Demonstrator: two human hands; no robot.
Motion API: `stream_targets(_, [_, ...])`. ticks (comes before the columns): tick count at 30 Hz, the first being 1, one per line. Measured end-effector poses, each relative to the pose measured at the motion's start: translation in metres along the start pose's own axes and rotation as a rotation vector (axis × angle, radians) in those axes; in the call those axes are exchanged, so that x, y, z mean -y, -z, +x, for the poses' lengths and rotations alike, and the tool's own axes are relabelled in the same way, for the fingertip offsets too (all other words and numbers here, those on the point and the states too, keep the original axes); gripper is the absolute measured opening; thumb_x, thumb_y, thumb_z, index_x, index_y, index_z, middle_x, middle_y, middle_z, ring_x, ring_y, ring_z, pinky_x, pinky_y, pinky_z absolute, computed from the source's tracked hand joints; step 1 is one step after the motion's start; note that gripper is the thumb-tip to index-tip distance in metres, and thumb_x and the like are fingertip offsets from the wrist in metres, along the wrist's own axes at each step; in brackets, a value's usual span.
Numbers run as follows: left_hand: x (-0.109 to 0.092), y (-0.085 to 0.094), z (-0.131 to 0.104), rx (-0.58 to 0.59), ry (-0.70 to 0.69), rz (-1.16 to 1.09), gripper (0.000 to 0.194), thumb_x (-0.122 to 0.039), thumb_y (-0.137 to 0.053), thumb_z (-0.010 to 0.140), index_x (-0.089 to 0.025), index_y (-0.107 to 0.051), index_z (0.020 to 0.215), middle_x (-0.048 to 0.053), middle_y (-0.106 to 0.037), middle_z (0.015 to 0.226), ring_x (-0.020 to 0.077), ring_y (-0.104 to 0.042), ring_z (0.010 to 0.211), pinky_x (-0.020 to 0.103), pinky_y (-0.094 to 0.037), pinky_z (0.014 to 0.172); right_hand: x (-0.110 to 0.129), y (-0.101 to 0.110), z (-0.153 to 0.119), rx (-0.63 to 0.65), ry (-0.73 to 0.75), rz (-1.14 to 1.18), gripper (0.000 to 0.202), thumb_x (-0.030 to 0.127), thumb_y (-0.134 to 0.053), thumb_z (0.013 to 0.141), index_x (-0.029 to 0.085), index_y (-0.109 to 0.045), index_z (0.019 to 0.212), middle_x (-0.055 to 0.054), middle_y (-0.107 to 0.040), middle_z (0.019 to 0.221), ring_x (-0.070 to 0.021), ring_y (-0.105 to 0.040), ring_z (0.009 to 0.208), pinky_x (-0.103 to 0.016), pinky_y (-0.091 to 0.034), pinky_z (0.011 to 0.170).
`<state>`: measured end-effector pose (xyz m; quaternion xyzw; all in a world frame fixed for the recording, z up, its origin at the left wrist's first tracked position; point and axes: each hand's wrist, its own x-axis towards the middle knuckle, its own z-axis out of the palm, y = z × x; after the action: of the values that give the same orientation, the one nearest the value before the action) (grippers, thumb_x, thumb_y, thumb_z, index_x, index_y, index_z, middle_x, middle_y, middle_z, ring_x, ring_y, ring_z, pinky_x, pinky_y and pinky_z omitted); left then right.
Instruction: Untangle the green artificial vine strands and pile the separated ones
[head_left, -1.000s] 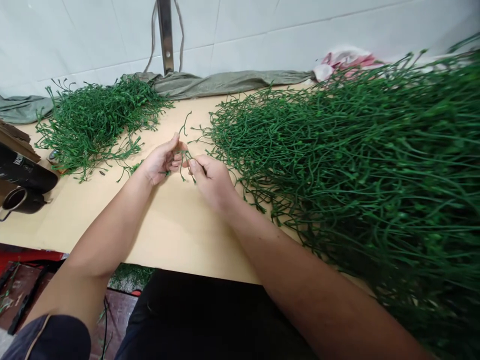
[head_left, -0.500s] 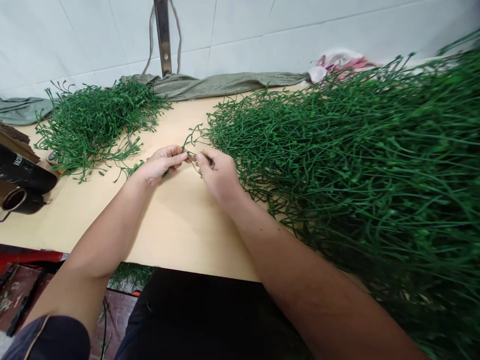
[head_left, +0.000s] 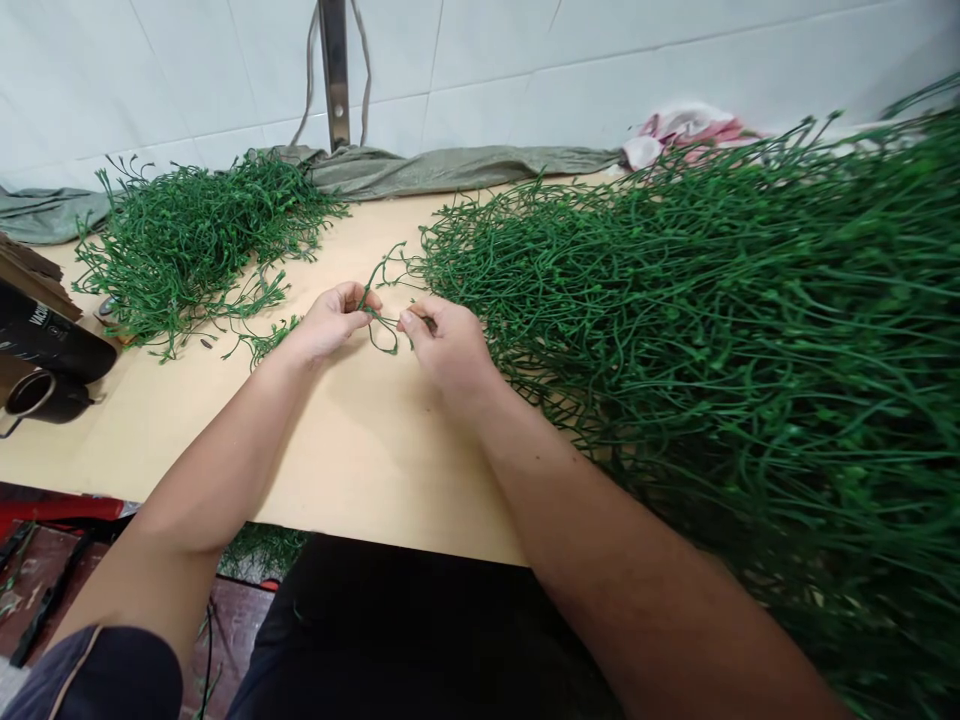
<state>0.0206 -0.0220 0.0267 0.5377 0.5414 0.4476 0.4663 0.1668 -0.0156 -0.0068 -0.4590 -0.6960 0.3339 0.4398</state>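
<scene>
Between my hands, above the table, is a thin green plant stem (head_left: 385, 348) that curls into a loop, with branching tips rising behind. My left hand (head_left: 339, 318) pinches it between thumb and fingers. From the other side my right hand (head_left: 444, 335) grips the stem's thin end, its fingers closed and partly hidden. A large heap of long green stems (head_left: 637, 290) lies right beside my right hand and forearm. Beyond my left hand is a smaller pile of green sprigs (head_left: 195, 240), with a few loose sprigs (head_left: 266, 340) close to my left wrist.
A black tumbler (head_left: 56, 335) and a dark mug (head_left: 49, 397) stand at the table's left. Grey-green cloth (head_left: 450, 170) runs along the wall, with a pink and white cloth (head_left: 679, 135) at its right end. A metal post (head_left: 334, 80) rises at the back.
My hands have moved slightly apart, and the looped part of the stem now shows between them. The view has shifted a little; the piles look the same.
</scene>
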Motion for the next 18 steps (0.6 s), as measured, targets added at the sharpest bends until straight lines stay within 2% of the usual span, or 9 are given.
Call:
stream_targets(6, [-0.004, -0.004, 0.0, -0.097, 0.035, -0.021, 0.01, -0.001, -0.058, 0.07, -0.011, -0.059, 0.074, -0.006, -0.048, 0.049, 0.003, -0.039, 0.048, 0.018, -0.03, 0.05, 0.008, 0.003, -0.002, 0.059, -0.002, 0.069, 0.019, 0.019, -0.044, 0.08, 0.019, -0.049, 0.061, 0.007, -0.029, 0.045, -0.008, -0.027, 0.045, -0.025, -0.021, 0.047])
stream_targets(10, [-0.005, -0.003, -0.001, -0.102, 0.106, 0.032, 0.005, -0.008, -0.06, 0.072, -0.011, -0.061, 0.067, -0.007, -0.041, 0.041, 0.004, -0.035, 0.045, 0.019, -0.028, 0.049, 0.009, 0.004, 0.0, 0.09, -0.028, 0.136, 0.02, 0.02, -0.045, 0.081, 0.019, -0.048, 0.061, 0.007, -0.032, 0.045, -0.0074, -0.031, 0.044, -0.024, -0.023, 0.046])
stream_targets(12, [-0.006, -0.003, -0.001, -0.109, 0.12, 0.057, 0.013, -0.013, -0.059, 0.075, -0.011, -0.06, 0.062, -0.006, -0.038, 0.04, 0.0039, -0.032, 0.043, 0.02, -0.027, 0.048, 0.012, 0.004, 0.0, 0.096, -0.044, 0.161, 0.022, 0.022, -0.045, 0.082, 0.018, -0.047, 0.06, 0.007, -0.033, 0.046, -0.0073, -0.032, 0.045, -0.024, -0.024, 0.047])
stream_targets(16, [-0.003, -0.001, 0.0, -0.124, 0.055, 0.087, 0.019, -0.014, -0.054, 0.077, -0.012, -0.058, 0.059, -0.006, -0.041, 0.045, 0.0034, -0.03, 0.044, 0.02, -0.024, 0.047, 0.017, 0.003, -0.003, 0.14, -0.088, 0.138, 0.025, 0.024, -0.044, 0.084, 0.018, -0.047, 0.059, 0.006, -0.035, 0.046, -0.008, -0.031, 0.045, -0.025, -0.024, 0.049])
stream_targets(18, [0.001, -0.001, 0.002, -0.134, 0.023, 0.107, 0.018, -0.012, -0.054, 0.076, -0.012, -0.056, 0.058, -0.005, -0.042, 0.047, 0.0039, -0.031, 0.046, 0.019, -0.025, 0.048, 0.018, 0.002, -0.005, 0.167, -0.05, 0.082, 0.025, 0.022, -0.045, 0.082, 0.019, -0.045, 0.057, 0.005, -0.034, 0.047, -0.0089, -0.032, 0.048, -0.025, -0.025, 0.051])
